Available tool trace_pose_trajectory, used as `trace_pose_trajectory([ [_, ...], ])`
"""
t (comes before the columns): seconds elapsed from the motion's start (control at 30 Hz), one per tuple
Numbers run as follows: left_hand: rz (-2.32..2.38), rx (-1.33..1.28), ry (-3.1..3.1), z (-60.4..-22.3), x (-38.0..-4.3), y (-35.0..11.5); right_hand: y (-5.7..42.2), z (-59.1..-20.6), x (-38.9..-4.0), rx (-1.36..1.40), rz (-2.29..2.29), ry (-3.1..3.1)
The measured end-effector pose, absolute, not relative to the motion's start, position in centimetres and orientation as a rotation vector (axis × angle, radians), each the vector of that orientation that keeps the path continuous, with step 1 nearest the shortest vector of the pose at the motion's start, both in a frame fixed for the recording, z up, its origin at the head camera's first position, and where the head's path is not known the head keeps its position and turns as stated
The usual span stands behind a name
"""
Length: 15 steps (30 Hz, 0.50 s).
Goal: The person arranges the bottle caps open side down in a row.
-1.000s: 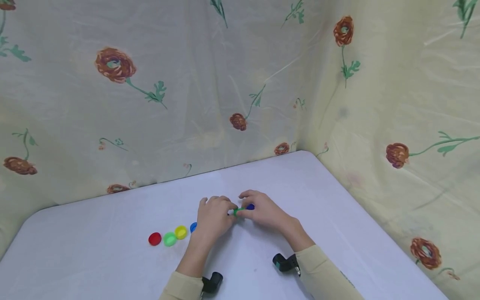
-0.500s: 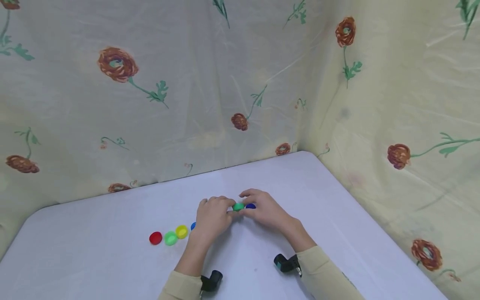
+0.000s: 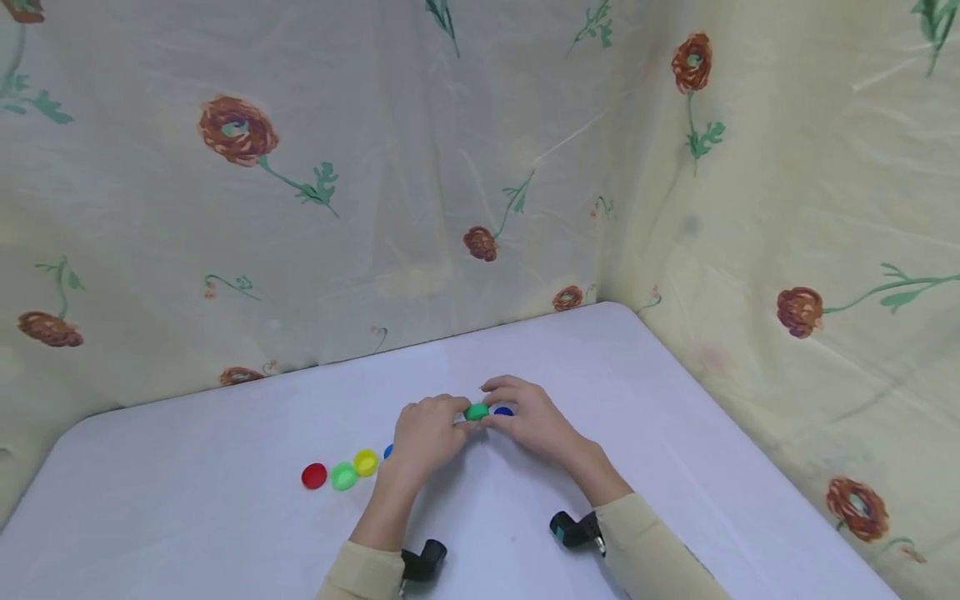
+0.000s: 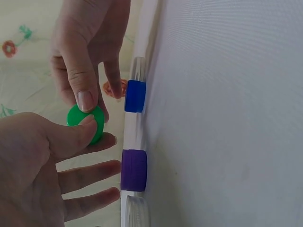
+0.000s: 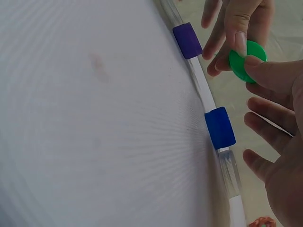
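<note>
A green bottle cap is held up between both hands over the white table. My left hand pinches it from the left, thumb on its flat face in the left wrist view. From the other side my right hand pinches the same cap, its thumb also on the face. The other fingers of both hands are spread. Just beyond the right fingers sits a dark blue cap. On the table past the hands, a purple cap and a blue cap stand in the left wrist view.
Left of the left hand lie a red cap, a light green cap and a yellow cap. A blue cap is partly hidden by the left wrist. Clear ridged pieces stand near the blue cap. A flowered curtain borders the table.
The green cap was seen edge-on between the fingers a second ago; it has been turned, so its round face shows. Both hands have stayed in nearly the same place.
</note>
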<state>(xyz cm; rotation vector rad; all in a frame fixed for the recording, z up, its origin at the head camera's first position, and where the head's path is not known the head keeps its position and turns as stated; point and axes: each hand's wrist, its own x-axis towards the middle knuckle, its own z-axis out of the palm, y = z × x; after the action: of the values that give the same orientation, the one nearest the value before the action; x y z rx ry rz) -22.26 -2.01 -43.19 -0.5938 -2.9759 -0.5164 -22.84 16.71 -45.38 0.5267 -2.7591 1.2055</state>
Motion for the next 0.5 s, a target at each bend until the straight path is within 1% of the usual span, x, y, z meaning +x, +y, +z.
trace_pose_trajectory([
  [0.2, -0.533, -0.592, -2.968, -43.27, -22.3, -1.82, 16.9, -45.23, -22.77, 0.505, 1.301, -2.707],
  [0.5, -0.54, -0.57, -2.977, -43.09, -22.08, -1.63, 16.87, -45.23, -22.63, 0.54, 1.301, -2.715],
])
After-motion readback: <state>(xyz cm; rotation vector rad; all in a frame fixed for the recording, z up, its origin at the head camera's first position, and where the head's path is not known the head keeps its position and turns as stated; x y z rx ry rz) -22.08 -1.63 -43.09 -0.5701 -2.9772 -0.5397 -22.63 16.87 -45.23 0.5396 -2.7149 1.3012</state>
